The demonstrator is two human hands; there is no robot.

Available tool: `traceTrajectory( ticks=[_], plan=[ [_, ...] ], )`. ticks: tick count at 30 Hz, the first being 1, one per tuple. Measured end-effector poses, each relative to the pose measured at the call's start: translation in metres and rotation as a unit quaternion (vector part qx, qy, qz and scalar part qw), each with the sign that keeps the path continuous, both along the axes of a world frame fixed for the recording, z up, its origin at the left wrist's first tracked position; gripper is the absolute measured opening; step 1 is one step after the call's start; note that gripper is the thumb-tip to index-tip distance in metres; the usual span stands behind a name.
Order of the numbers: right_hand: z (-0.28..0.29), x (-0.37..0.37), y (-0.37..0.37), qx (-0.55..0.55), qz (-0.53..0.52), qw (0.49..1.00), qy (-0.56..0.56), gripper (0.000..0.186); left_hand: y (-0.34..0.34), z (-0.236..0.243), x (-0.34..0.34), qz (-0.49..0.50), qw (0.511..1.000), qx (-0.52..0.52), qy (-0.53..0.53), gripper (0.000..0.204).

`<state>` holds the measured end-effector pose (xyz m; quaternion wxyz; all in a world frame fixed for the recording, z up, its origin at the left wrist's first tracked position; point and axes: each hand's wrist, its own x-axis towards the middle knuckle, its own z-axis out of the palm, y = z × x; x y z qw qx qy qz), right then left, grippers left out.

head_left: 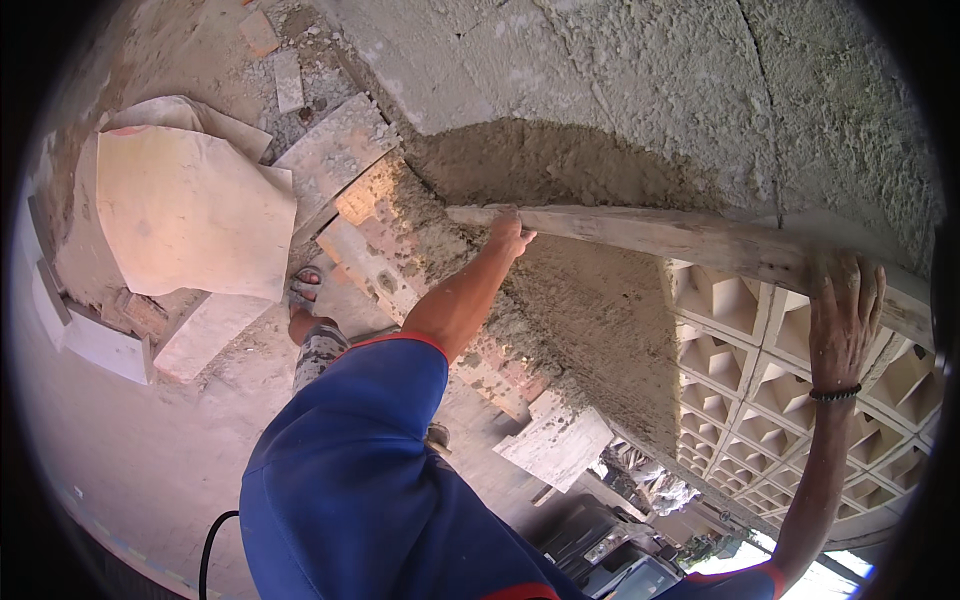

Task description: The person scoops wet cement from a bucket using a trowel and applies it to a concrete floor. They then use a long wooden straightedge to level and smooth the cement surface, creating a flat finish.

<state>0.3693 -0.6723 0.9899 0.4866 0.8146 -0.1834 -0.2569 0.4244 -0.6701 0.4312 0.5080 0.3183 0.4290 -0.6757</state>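
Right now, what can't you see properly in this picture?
In the head view:
- Wooden board: right end meets the picture's dark edge.
- Left hand: finger placement, too small to tell.
- Wood under the right hand: covered by it.
- Whatever's under the pale sheet: covered.
- Patterned trouser leg: top hidden by blue shirt.

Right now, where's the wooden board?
Head view, centre to right, along the rough wall: wooden board, left hand near its left end, right hand near its right.

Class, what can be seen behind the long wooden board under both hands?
Brown mortar shows above the wooden board, patterned blocks below it; the strip directly behind is covered.
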Motion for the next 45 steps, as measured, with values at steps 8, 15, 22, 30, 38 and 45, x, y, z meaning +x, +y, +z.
traceTrajectory(
  ticks=[8, 15, 22, 30, 38, 45],
  plan=[
    [0.07, -0.006, 0.005, -0.056, 0.02, 0.998, 0.036, 0.045, 0.001, 0.06, 0.009, -0.045, 0.998, -0.006, -0.044, 0.051],
    [0.047, -0.01, -0.001, -0.04, 0.035, 0.998, 0.03, 0.046, 0.001, 0.033, 0.009, -0.019, 0.998, -0.019, -0.059, 0.057],
    [-0.019, -0.004, 0.007, 0.018, 0.005, 0.999, 0.026, 0.055, -0.004, -0.021, 0.01, 0.005, 1.0, 0.017, -0.02, 0.04],
    [-0.013, 0.003, 0.007, 0.012, 0.015, 1.0, 0.008, 0.038, -0.012, -0.033, 0.015, -0.004, 0.999, 0.02, -0.034, 0.038],
    [0.059, -0.031, 0.005, -0.042, 0.024, 0.998, 0.037, 0.041, -0.013, 0.016, -0.001, 0.037, 0.997, -0.022, -0.057, 0.046],
    [0.008, -0.009, 0.002, 0.015, 0.038, 0.999, 0.012, 0.048, -0.009, -0.018, 0.014, 0.052, 0.996, 0.03, -0.062, 0.043]
  ],
)
